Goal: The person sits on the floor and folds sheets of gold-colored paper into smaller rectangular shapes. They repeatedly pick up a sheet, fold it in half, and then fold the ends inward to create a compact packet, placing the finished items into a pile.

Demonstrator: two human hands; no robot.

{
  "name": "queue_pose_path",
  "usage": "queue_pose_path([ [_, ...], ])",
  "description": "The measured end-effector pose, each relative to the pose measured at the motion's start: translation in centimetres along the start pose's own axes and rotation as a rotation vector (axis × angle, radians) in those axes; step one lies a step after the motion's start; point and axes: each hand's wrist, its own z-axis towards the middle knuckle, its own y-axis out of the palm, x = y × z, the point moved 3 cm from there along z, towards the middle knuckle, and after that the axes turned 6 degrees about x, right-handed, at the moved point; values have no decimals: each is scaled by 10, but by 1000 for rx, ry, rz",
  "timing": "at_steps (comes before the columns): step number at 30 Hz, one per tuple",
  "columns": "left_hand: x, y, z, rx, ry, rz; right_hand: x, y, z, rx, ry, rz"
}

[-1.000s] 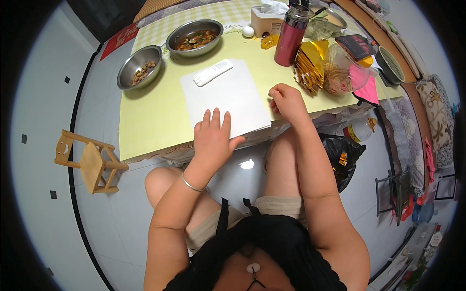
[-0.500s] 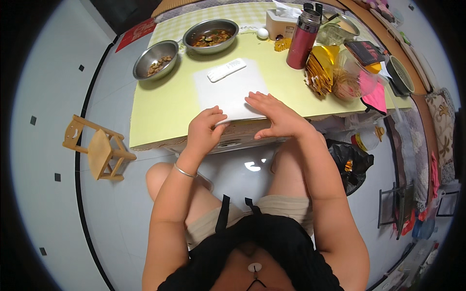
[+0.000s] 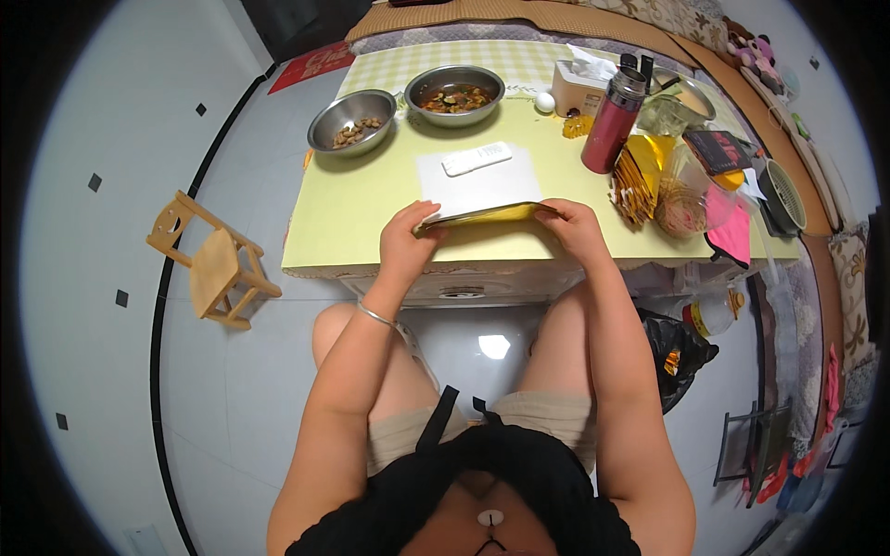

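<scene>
The white paper sheet (image 3: 464,190) lies at mid-table, its near edge raised and a gold face showing beneath. The left hand (image 3: 408,236), at its 8 o'clock, pinches that edge between thumb and fingers; the right hand (image 3: 570,227), at 4 o'clock, is likewise closed on the other end. On the sheet at 12 o'clock rests a white elongated device (image 3: 476,158); its markings are too small to read. Pale lettering shows on a red mat (image 3: 311,67), far out at 10 o'clock, and red marking on a dark flat item (image 3: 714,151) toward 3 o'clock. Containers, from the sheet: at 10 o'clock, a steel bowl (image 3: 324,141) holding brown, nut-like pieces; near 12, a larger steel bowl (image 3: 454,121) of reddish mixed food in liquid; between 1 and 2, a box (image 3: 578,93) with white tissue protruding; at 2, a red flask (image 3: 612,134), upright; at 3, folded gold paper (image 3: 640,176) beside a clear tub (image 3: 686,190) with tangled brownish contents.
</scene>
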Motion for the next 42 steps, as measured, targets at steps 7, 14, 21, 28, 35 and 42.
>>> queue_pose_path([
  [7,22,1,4,-184,-175,-62,-7,1,-1,-77,103,110],
  [14,17,-3,-2,-341,-17,360,-2,3,-1,-130,-30,-66],
  [21,47,-20,-13,-554,47,432,-1,2,-3,-198,-34,-124],
  [28,42,-32,-20,-543,68,376,0,-3,-5,-250,-81,-202],
  [35,17,-30,-14,-243,7,267,-8,0,-4,-253,-94,-245],
  [42,-12,-17,1,52,32,307,-7,-3,-8,-217,-122,-218],
])
